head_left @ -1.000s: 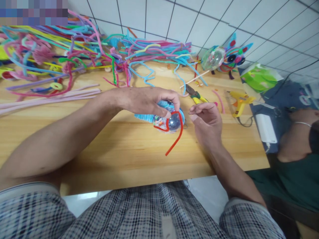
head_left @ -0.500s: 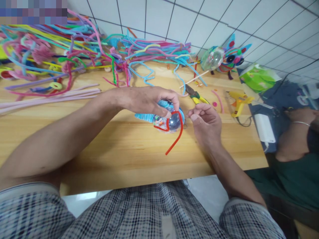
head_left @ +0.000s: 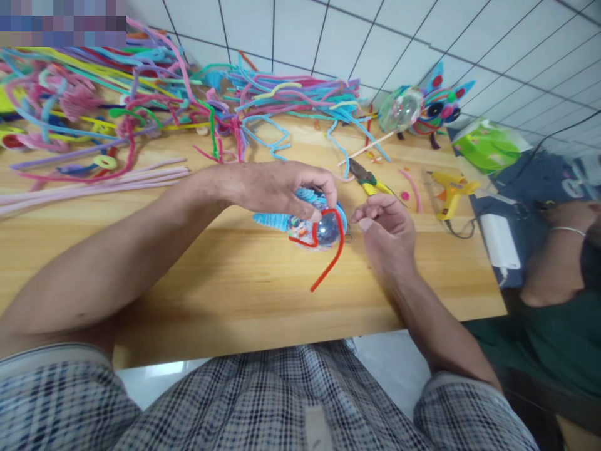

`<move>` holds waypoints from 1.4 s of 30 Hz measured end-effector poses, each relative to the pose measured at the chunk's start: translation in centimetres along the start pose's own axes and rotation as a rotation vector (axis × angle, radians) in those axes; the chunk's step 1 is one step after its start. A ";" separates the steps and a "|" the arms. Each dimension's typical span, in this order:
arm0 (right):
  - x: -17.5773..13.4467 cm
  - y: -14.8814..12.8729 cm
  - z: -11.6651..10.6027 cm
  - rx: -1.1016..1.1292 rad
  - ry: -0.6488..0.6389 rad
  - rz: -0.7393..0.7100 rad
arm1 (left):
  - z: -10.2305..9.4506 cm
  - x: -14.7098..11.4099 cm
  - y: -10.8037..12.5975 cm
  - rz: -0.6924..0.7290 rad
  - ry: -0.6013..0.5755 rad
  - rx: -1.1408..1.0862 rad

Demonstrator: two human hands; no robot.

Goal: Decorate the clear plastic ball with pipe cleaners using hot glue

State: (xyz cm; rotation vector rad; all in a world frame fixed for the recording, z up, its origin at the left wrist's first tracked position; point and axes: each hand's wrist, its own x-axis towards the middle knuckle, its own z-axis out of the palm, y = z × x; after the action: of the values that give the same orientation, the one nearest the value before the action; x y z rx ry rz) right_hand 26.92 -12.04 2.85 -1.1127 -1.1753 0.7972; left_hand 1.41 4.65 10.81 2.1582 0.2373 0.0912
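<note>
My left hand (head_left: pixel 295 191) reaches over a clear plastic ball (head_left: pixel 327 233) trimmed with blue pipe cleaner, and its thumb and forefinger pinch a bent red pipe cleaner (head_left: pixel 339 247). One end of the red piece curves down toward the table; the other lies across the ball's front. A blue pointed tail (head_left: pixel 271 221) sticks out at the ball's left. Just right of the ball is my right hand (head_left: pixel 387 232), its fingers curled and thumb against the fingertips. Whether anything small sits in that pinch cannot be made out.
Pliers (head_left: pixel 369 178) with yellow-green handles lie behind my right hand. Farther right are a yellow glue gun (head_left: pixel 451 193) and a white power strip (head_left: pixel 500 241). Heaped pipe cleaners (head_left: pixel 295 94) line the back. A decorated ball figure (head_left: pixel 401 111) stands back right. Another person's arm (head_left: pixel 556 257) is at far right.
Both hands stay nearly in place, with the right hand shifted very slightly left. The red pipe cleaner remains in the left hand's pinch.
</note>
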 end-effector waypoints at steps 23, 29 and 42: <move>-1.1 -1.5 0.0 -0.619 -0.314 -0.280 | 0.2 0.1 -0.1 0.035 0.051 -0.063; -1.2 -1.0 -0.1 -0.673 -0.311 -0.380 | 0.2 0.1 -0.4 0.059 0.049 -0.044; -1.1 -0.3 -0.5 -0.741 -0.363 -0.435 | 1.0 0.5 -0.6 0.126 0.174 -0.037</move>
State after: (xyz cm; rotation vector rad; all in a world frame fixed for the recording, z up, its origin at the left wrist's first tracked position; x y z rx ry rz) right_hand 27.15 -13.26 2.85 -1.2499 -2.0337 0.2100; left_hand 1.92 4.28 9.72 2.1283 0.1971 0.3544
